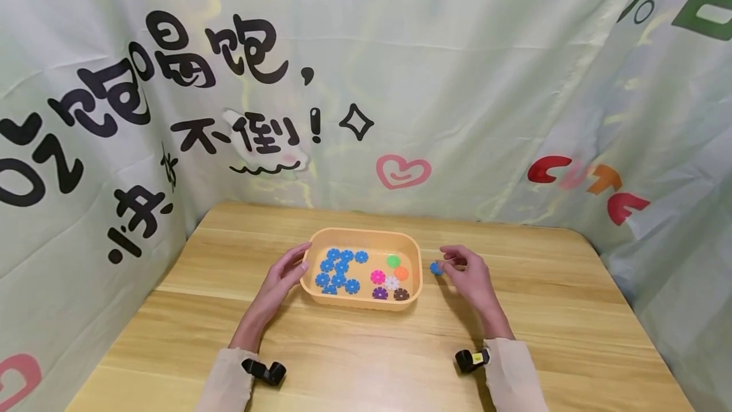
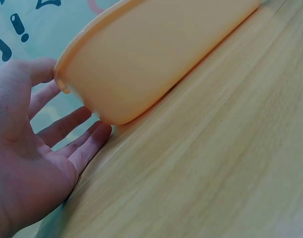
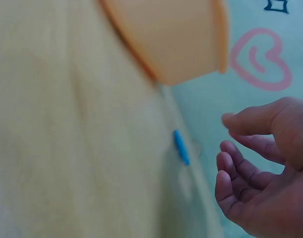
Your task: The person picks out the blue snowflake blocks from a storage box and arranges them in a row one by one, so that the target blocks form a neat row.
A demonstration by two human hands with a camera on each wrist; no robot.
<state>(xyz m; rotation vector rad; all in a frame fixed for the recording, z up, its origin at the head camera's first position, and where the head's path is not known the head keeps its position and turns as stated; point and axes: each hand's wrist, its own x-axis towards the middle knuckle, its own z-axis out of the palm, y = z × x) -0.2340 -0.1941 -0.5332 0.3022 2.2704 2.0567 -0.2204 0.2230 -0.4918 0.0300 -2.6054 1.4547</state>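
A peach-coloured plastic tray (image 1: 361,302) stands on the wooden table. Inside it, several blue notched discs (image 1: 341,267) lie in a group at the left. At its right are discs in other colours, among them a pink disc (image 1: 378,277) and a green disc (image 1: 393,261). My left hand (image 1: 284,275) rests against the tray's left end, fingers spread and fairly straight, fingertips at the rim and outer wall. To the right of the tray, a single blue disc (image 3: 180,147) is on the tabletop. My right hand (image 3: 260,168) hovers beside it with loosely bent fingers, holding nothing.
The wooden table (image 1: 366,361) reaches back to a printed cloth (image 1: 457,113) that hangs behind and at both sides. A black wrist camera (image 1: 265,372) is strapped to the left wrist, and another black camera (image 1: 471,361) to the right.
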